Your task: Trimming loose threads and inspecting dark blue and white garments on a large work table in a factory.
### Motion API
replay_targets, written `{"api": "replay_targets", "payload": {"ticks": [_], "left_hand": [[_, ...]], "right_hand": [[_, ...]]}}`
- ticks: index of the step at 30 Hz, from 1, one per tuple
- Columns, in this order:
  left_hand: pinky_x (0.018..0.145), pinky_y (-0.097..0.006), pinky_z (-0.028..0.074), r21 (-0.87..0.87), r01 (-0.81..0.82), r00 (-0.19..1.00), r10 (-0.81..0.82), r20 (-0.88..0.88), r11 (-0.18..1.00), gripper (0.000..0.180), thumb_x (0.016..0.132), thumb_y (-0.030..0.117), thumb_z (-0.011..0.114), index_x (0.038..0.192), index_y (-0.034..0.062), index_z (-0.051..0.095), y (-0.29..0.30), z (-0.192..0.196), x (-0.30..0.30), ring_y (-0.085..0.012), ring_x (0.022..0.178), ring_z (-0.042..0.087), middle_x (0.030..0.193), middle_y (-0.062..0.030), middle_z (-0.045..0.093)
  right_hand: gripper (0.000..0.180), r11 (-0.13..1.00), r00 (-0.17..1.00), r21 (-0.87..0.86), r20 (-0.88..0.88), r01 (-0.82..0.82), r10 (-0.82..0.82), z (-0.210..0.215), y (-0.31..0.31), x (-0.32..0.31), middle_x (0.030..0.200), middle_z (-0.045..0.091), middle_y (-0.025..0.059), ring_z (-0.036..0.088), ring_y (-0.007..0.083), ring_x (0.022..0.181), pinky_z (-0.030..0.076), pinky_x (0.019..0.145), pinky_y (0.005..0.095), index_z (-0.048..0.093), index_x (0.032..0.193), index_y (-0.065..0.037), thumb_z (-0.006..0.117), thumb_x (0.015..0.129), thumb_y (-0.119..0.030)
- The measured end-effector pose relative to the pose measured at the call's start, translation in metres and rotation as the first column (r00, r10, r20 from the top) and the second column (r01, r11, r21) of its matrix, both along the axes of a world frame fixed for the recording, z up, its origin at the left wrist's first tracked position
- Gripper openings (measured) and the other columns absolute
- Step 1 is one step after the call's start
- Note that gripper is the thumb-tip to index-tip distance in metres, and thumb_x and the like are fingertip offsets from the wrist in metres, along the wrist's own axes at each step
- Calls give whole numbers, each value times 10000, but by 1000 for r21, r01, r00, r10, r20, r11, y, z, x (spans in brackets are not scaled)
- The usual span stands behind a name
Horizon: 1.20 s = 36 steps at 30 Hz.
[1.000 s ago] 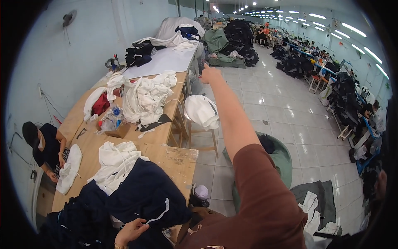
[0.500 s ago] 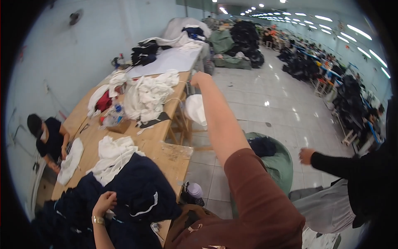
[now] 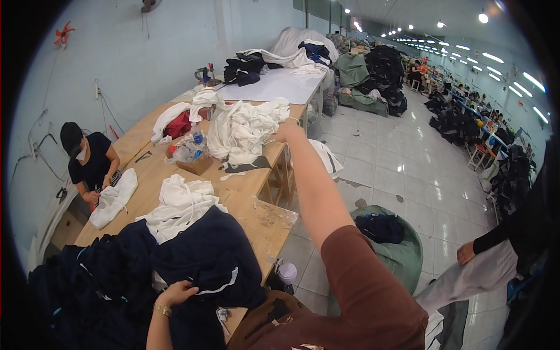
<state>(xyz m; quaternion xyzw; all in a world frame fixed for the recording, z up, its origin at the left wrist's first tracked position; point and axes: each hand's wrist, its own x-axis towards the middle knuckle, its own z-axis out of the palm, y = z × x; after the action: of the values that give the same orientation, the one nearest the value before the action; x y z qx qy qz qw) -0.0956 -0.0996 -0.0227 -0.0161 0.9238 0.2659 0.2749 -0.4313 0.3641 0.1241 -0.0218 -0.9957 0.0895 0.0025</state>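
Observation:
My right arm reaches far forward along the table edge. My right hand is closed beside the pile of white garments; whatever its fingers hold is hidden. Close to me, a large heap of navy garments with white piping covers the table's near end. My left hand, with a watch on its wrist, is at this heap with thumb and fingers pressed together. What lies in that pinch is too small to make out. White garments lie just behind the navy heap.
The wooden table also bears a box of plastic-wrapped items and red cloth. Across it, a person handles white cloth. A green sack with navy cloth stands right. Another person's hand is beyond it.
The view has swung, shifting the scene rightward. My right hand now lies closer to the white pile. My left hand has come lower onto the navy cloth. The person at right has lowered a hand.

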Motion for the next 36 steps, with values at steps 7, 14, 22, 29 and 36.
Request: {"api": "replay_targets", "payload": {"ticks": [7,14,22,29,36], "left_hand": [[700,-313,486,56,-54,988,62,-144,997,629,713,501,714,991,-45,571,25,-10,13,-225,757,628,815,-149,647],[542,-312,430,152,-306,755,337,-562,940,347,675,271,783,812,49,554,46,-71,29,-171,570,547,625,-49,561],[601,-350,423,187,-404,488,384,-784,895,248,696,191,743,797,65,556,61,-89,35,-231,644,533,694,-53,528],[577,-331,422,204,-350,510,368,-778,914,220,708,163,730,791,51,559,65,-84,41,-220,621,531,673,-56,526],[623,-361,428,175,-405,535,388,-751,897,234,691,226,728,790,83,570,65,-83,57,-253,676,552,701,-56,551]], "right_hand": [[528,954,967,166,-96,251,-237,48,41,38,1518,115,68,292,318,1329,339,980,566,448,1334,-145,529,831,-281],[395,986,986,-28,-22,165,-166,55,76,9,1211,546,164,573,312,1058,463,869,466,608,1136,-78,532,785,-242],[160,507,968,-829,-159,-237,192,-133,-89,139,678,594,74,569,134,518,449,471,280,587,965,-26,511,860,-120],[161,696,923,-705,-344,-134,-170,-267,-143,249,657,596,101,608,243,611,456,568,352,588,969,-63,516,878,-174],[161,726,954,-670,-293,-155,-67,-264,-145,260,667,587,95,598,252,616,441,572,352,592,981,-84,513,869,-169]]}}
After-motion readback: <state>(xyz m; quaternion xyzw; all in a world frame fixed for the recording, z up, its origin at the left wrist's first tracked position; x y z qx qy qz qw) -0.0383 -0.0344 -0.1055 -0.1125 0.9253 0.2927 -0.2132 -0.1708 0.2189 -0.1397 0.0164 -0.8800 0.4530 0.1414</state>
